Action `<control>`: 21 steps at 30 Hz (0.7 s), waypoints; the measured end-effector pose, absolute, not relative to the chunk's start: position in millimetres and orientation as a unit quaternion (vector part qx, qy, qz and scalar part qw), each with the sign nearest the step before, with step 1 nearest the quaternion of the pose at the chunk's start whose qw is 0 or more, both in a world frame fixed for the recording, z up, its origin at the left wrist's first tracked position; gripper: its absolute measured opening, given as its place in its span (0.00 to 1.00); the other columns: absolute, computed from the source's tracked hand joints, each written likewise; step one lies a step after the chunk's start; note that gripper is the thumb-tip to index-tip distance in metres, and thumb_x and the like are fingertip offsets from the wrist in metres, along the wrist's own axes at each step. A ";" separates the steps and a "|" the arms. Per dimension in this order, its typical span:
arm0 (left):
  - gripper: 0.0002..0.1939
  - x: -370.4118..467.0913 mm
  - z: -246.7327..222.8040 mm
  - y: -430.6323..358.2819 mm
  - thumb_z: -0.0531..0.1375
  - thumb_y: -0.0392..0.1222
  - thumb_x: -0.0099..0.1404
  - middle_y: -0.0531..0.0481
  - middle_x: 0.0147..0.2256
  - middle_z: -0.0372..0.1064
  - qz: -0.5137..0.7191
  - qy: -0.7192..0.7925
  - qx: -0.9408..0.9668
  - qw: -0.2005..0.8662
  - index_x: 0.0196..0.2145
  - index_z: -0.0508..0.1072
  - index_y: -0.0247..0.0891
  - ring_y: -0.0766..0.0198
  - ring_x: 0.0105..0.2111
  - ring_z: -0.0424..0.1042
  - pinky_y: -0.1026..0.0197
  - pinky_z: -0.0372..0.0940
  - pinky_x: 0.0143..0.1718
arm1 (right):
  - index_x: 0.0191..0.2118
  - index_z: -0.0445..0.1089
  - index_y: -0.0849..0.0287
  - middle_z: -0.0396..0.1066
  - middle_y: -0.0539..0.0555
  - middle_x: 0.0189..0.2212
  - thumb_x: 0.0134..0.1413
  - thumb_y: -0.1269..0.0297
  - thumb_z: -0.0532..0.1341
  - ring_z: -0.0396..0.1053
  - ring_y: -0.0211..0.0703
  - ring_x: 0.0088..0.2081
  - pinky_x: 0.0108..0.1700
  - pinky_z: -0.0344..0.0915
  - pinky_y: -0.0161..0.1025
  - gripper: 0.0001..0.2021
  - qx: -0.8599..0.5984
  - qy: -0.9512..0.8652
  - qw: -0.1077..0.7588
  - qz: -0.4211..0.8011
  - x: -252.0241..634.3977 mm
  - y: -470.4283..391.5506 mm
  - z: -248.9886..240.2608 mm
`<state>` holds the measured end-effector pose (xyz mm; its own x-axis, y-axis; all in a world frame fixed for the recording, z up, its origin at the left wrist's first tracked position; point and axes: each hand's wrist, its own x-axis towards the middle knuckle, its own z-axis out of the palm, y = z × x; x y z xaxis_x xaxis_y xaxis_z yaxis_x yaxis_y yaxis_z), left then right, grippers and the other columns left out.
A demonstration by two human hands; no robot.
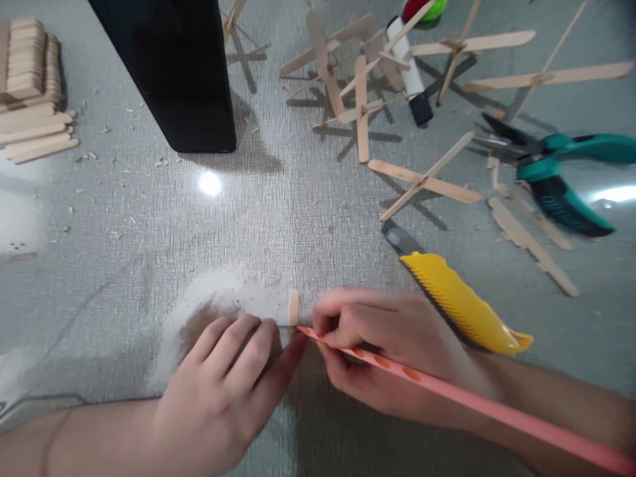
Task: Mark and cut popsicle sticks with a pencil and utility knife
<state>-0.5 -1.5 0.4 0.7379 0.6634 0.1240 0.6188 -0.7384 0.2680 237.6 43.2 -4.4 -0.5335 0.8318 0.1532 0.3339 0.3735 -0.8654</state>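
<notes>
My right hand [377,351] grips a long pink pencil [462,392] with orange dots, its tip touching or very close to the right side of a wooden craft stick [294,306]. The stick lies flat and points away from me. My left hand [231,377] is curled on the table, its thumb tip against the stick's nearer part. That part is mostly hidden by the thumb. A yellow utility knife [462,298] lies just beyond my right hand, blade end pointing up and left.
Several crossed craft-stick pieces [422,180] stand across the back right, around a white-and-black marker [410,69]. Teal-handled pliers [551,165] lie right, near cut stick scraps [534,245]. A black phone-like slab [183,79] stands at the back; stacked sticks [30,66] are far left.
</notes>
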 end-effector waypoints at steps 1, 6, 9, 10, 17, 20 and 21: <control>0.23 -0.4 0.4 -1.4 0.55 0.31 0.68 0.39 0.51 0.68 0.107 0.346 0.926 0.106 0.59 0.73 0.33 0.46 0.51 0.66 0.44 0.61 0.53 | 0.31 0.60 0.55 0.72 0.46 0.32 0.54 0.80 0.60 0.70 0.30 0.28 0.30 0.66 0.28 0.11 -0.378 -0.772 0.302 0.412 237.5 43.1 -4.5; 0.22 0.0 0.6 -1.0 0.55 0.31 0.68 0.39 0.51 0.68 0.108 0.347 0.926 0.102 0.59 0.73 0.34 0.47 0.50 0.66 0.45 0.61 0.52 | 0.30 0.60 0.55 0.71 0.46 0.32 0.54 0.79 0.60 0.70 0.29 0.29 0.29 0.65 0.28 0.11 -0.378 -0.770 0.302 0.416 237.4 43.1 -6.0; 0.22 0.1 1.0 -0.9 0.55 0.31 0.68 0.39 0.51 0.68 0.108 0.347 0.926 0.104 0.59 0.73 0.34 0.47 0.50 0.67 0.45 0.61 0.52 | 0.31 0.60 0.55 0.71 0.46 0.32 0.54 0.79 0.60 0.70 0.29 0.28 0.30 0.65 0.28 0.11 -0.375 -0.770 0.303 0.418 237.3 43.7 -6.1; 0.22 0.1 1.1 -0.9 0.55 0.31 0.68 0.39 0.51 0.68 0.107 0.345 0.926 0.105 0.59 0.73 0.33 0.47 0.50 0.67 0.45 0.61 0.52 | 0.31 0.61 0.55 0.71 0.46 0.32 0.54 0.79 0.60 0.70 0.29 0.29 0.30 0.65 0.28 0.11 -0.375 -0.770 0.302 0.419 237.3 43.9 -5.9; 0.23 0.1 1.6 0.6 0.54 0.31 0.69 0.38 0.51 0.68 0.107 0.344 0.927 0.108 0.60 0.72 0.34 0.46 0.51 0.66 0.44 0.60 0.53 | 0.30 0.61 0.55 0.71 0.47 0.31 0.54 0.79 0.59 0.69 0.31 0.27 0.28 0.64 0.30 0.11 -0.382 -0.764 0.298 0.427 237.4 45.3 -3.5; 0.23 0.4 1.3 0.9 0.54 0.30 0.69 0.38 0.50 0.68 0.108 0.341 0.927 0.110 0.59 0.73 0.33 0.47 0.50 0.66 0.44 0.60 0.53 | 0.30 0.60 0.55 0.70 0.47 0.30 0.54 0.78 0.60 0.67 0.30 0.26 0.26 0.62 0.29 0.10 -0.392 -0.744 0.311 0.444 238.0 46.0 -3.4; 0.23 0.3 1.1 0.7 0.54 0.30 0.68 0.38 0.50 0.68 0.108 0.340 0.928 0.109 0.59 0.73 0.33 0.47 0.50 0.66 0.45 0.60 0.54 | 0.30 0.60 0.55 0.70 0.47 0.30 0.54 0.77 0.60 0.67 0.30 0.26 0.26 0.62 0.29 0.10 -0.395 -0.736 0.316 0.449 238.2 46.1 -3.6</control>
